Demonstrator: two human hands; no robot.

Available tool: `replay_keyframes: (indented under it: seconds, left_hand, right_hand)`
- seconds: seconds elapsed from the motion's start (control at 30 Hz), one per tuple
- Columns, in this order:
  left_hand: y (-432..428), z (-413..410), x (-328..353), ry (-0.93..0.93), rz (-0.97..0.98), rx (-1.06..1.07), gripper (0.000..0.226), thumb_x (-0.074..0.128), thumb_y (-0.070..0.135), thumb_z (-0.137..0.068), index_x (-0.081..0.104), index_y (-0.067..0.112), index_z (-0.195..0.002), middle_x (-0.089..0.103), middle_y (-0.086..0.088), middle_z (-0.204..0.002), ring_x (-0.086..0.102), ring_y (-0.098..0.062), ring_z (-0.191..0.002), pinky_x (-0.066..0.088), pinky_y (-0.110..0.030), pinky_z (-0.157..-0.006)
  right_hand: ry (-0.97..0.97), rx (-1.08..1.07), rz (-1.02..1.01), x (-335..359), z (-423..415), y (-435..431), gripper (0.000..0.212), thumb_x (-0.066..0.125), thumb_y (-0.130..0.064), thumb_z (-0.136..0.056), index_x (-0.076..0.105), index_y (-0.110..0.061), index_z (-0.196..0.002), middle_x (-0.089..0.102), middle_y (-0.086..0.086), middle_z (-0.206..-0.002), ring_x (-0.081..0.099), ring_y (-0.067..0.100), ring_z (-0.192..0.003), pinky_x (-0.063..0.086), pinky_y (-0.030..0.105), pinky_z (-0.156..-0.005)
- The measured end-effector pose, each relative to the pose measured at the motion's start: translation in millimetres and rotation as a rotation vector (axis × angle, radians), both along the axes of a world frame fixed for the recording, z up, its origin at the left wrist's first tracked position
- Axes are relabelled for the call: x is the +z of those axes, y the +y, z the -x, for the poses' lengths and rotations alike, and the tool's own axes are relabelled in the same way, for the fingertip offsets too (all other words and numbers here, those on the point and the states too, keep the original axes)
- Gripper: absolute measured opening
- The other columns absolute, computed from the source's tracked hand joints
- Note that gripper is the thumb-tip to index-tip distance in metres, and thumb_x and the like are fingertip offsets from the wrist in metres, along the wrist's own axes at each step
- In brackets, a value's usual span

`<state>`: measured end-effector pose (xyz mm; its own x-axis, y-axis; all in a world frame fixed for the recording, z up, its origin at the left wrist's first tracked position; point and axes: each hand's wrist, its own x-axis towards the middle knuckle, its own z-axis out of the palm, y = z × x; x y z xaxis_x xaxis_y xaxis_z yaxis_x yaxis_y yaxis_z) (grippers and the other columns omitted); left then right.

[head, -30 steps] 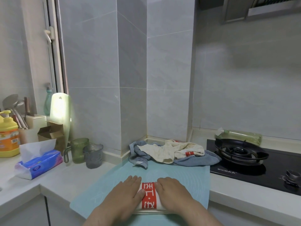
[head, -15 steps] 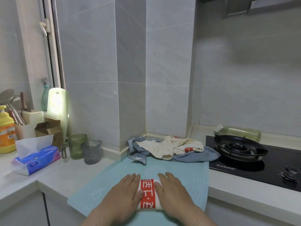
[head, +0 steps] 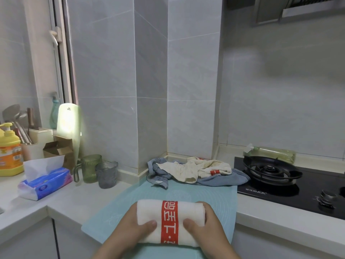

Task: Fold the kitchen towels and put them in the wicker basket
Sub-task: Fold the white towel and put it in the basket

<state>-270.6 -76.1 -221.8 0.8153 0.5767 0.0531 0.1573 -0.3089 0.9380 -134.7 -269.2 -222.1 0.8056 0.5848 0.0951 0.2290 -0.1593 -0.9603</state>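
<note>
The person is holding a folded white towel (head: 149, 214), the one with the red lettered band, at six o'clock in the view, low over the near end of the teal silicone mat (head: 220, 199). Whether it is resting on the mat or just clear of it cannot be told. The left hand (head: 130, 228) is gripping the towel's left end and the right hand (head: 211, 227) its right end. Each thumb is pressing on top beside the band, and the fingers are wrapping round the ends and mostly going out of sight. This towel looks finished as a neat, thick packet, so the folding of one piece seems done and it is waiting to be carried off. The wicker basket is not showing anywhere in the view, so where it is going is unknown. At twelve o'clock from the packet, at the mat's far edge, a heap of unfolded towels (head: 194, 170) is lying crumpled: a cream one on top of a blue-grey one. At least those two are left to fold. The gas hob (head: 270, 171) is sitting at two o'clock, just beside the heap.
</note>
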Motion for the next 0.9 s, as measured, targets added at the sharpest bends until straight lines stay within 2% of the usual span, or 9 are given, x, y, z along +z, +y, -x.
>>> replay_keyframes:
  seconds: [0.07, 0.17, 0.33, 0.43, 0.53, 0.6, 0.73, 0.9]
  left_hand:
    - [-7.4, -0.4, 0.8, -0.063, 0.013, 0.036, 0.064, 0.083, 0.041, -0.069, 0.050, 0.026, -0.121, 0.071, 0.001, -0.109, 0.070, -0.012, -0.095, 0.057, -0.032, -0.081]
    - [-15.8, -6.3, 5.4, -0.151, 0.019, 0.183, 0.038, 0.074, 0.027, -0.083, 0.052, 0.026, -0.113, 0.069, 0.002, -0.104, 0.069, -0.014, -0.090, 0.054, -0.026, -0.069]
    - [-18.3, -16.1, 14.2, -0.154, -0.045, 0.352, 0.017, 0.061, 0.033, -0.093, 0.059, 0.022, -0.106, 0.068, 0.003, -0.094, 0.067, -0.016, -0.083, 0.055, -0.037, -0.073]
    - [-20.0, -20.8, 14.1, -0.131, -0.059, 0.400, 0.018, 0.053, 0.034, -0.098, 0.058, 0.019, -0.106, 0.065, 0.005, -0.089, 0.064, -0.015, -0.081, 0.049, -0.030, -0.064]
    - [-19.3, -23.0, 11.1, -0.111, -0.063, 0.406, 0.020, 0.051, 0.035, -0.098, 0.056, 0.019, -0.107, 0.064, 0.004, -0.089, 0.064, -0.015, -0.080, 0.049, -0.029, -0.062]
    - [-18.3, -22.7, 9.6, -0.106, -0.057, 0.403, 0.021, 0.050, 0.036, -0.098, 0.056, 0.018, -0.108, 0.065, 0.002, -0.091, 0.064, -0.016, -0.081, 0.051, -0.031, -0.065]
    - [-17.8, -22.0, 6.7, -0.072, -0.097, 0.419, 0.026, 0.047, 0.042, -0.098, 0.057, 0.020, -0.109, 0.066, -0.002, -0.098, 0.064, -0.018, -0.086, 0.054, -0.039, -0.080]
    - [-19.7, -23.2, 8.2, -0.110, -0.103, 0.397, 0.024, 0.046, 0.036, -0.099, 0.058, 0.018, -0.108, 0.066, -0.003, -0.099, 0.062, -0.016, -0.086, 0.049, -0.033, -0.073]
  right_hand:
    - [-0.009, 0.018, -0.045, 6.3, 3.7, -0.6, 0.035, 0.070, -0.021, -0.088, 0.046, -0.030, -0.112, 0.064, -0.005, -0.103, 0.066, 0.009, -0.089, 0.051, 0.015, -0.062]
    - [0.014, 0.022, -0.098, 16.4, 5.9, 3.0, 0.033, 0.065, -0.028, -0.092, 0.044, -0.032, -0.116, 0.064, -0.005, -0.105, 0.067, 0.010, -0.089, 0.052, 0.017, -0.060]
    - [-0.004, -0.042, -0.055, 26.2, -1.2, 16.4, 0.028, 0.061, -0.037, -0.093, 0.050, -0.024, -0.115, 0.063, -0.010, -0.102, 0.062, 0.005, -0.090, 0.046, 0.015, -0.062]
    - [-0.014, -0.066, -0.019, 22.2, -4.3, 21.0, 0.020, 0.056, -0.038, -0.096, 0.052, -0.024, -0.109, 0.062, -0.011, -0.097, 0.060, 0.003, -0.086, 0.043, 0.013, -0.059]
    - [-0.018, -0.096, -0.013, 18.5, -5.8, 23.4, 0.019, 0.053, -0.039, -0.098, 0.055, -0.022, -0.106, 0.062, -0.010, -0.095, 0.060, 0.003, -0.084, 0.042, 0.014, -0.058]
    - [-0.015, -0.112, -0.013, 17.0, -5.7, 24.7, 0.021, 0.051, -0.039, -0.098, 0.057, -0.021, -0.107, 0.064, -0.008, -0.096, 0.061, 0.005, -0.084, 0.043, 0.015, -0.059]
    - [-0.023, -0.132, -0.003, 15.2, -4.6, 23.8, 0.026, 0.044, -0.041, -0.101, 0.059, -0.021, -0.106, 0.064, -0.007, -0.095, 0.061, 0.006, -0.084, 0.043, 0.016, -0.059]
    - [-0.031, -0.153, -0.013, 9.1, -12.3, 28.0, 0.030, 0.044, -0.042, -0.100, 0.063, -0.019, -0.095, 0.067, -0.003, -0.091, 0.063, 0.010, -0.083, 0.045, 0.022, -0.062]
